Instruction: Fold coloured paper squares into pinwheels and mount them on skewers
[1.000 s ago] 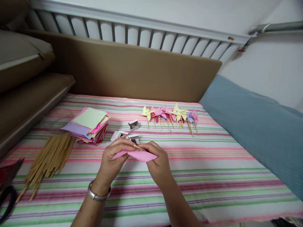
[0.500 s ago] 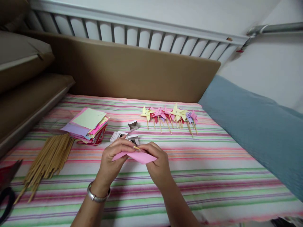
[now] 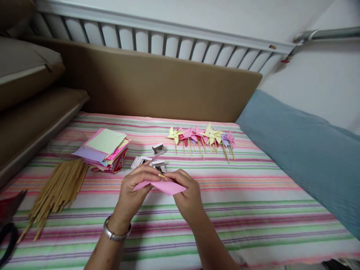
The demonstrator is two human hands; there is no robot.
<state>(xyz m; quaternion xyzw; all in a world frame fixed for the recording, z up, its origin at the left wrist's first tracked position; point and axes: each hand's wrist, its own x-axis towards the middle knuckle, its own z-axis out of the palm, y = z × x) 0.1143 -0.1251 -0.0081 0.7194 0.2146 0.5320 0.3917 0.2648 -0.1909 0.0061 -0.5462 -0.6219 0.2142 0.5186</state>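
Between my two hands is a pink paper pinwheel [image 3: 168, 187], its folded sheet bulging toward me. My left hand [image 3: 137, 182] is closed on its left side, fingers over the top edge. The tip of a wooden stick [image 3: 161, 175] shows at the fingertips of both hands, behind the paper. My right hand [image 3: 187, 189] is closed around the right part of the paper and touches the stick's end. Most of the stick and the inner fingertips are hidden. Just beyond my left fingers lie a small white box [image 3: 137, 162] and an opened box part [image 3: 158, 150].
Several finished pinwheels [image 3: 209, 135] lie in a row at the back right. Left are a stack of coloured paper squares [image 3: 107, 141], a bundle of wooden sticks [image 3: 57, 185] and scissors [image 3: 9, 232]. A brown board [image 3: 157, 82] stands behind the striped cloth [image 3: 253, 225].
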